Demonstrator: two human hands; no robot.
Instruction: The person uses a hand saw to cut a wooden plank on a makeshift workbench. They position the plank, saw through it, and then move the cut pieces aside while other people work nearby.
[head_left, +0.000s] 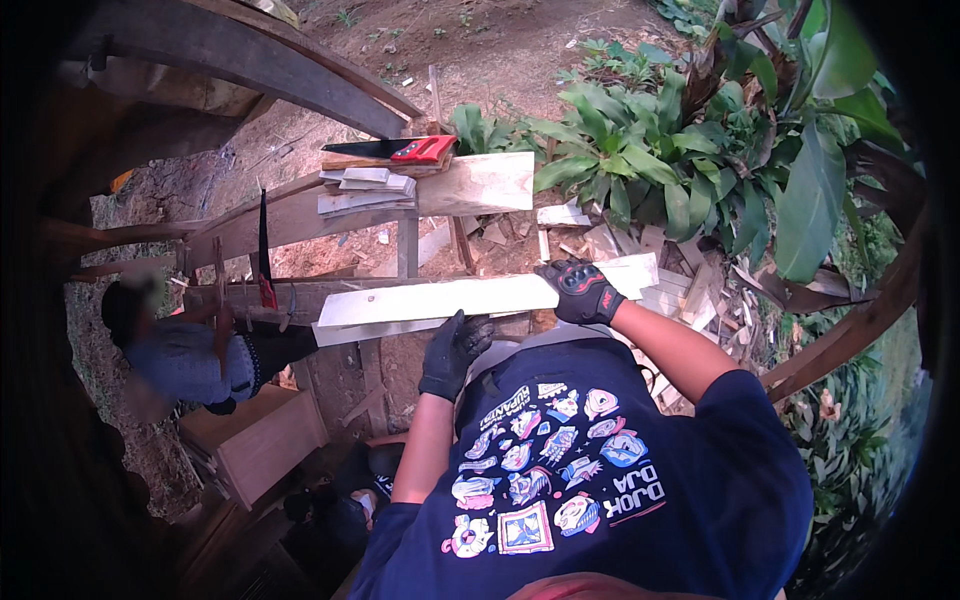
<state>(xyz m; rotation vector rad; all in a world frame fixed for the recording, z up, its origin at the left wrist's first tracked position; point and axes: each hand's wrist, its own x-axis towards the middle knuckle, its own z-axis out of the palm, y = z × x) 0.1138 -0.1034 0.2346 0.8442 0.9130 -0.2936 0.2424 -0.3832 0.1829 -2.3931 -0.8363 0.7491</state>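
in the head view, a long pale wooden plank (470,297) is held flat across a rough wooden frame (300,215), just in front of the person's dark blue shirt. the left hand (455,352), in a black glove, is curled around the plank's near edge from below. the right hand (580,290), in a black glove with red marks, is pressed on top of the plank with fingers bent over it. a red-handled hand saw (395,150) is laid on a stack of boards farther away. another person is seen low at the left.
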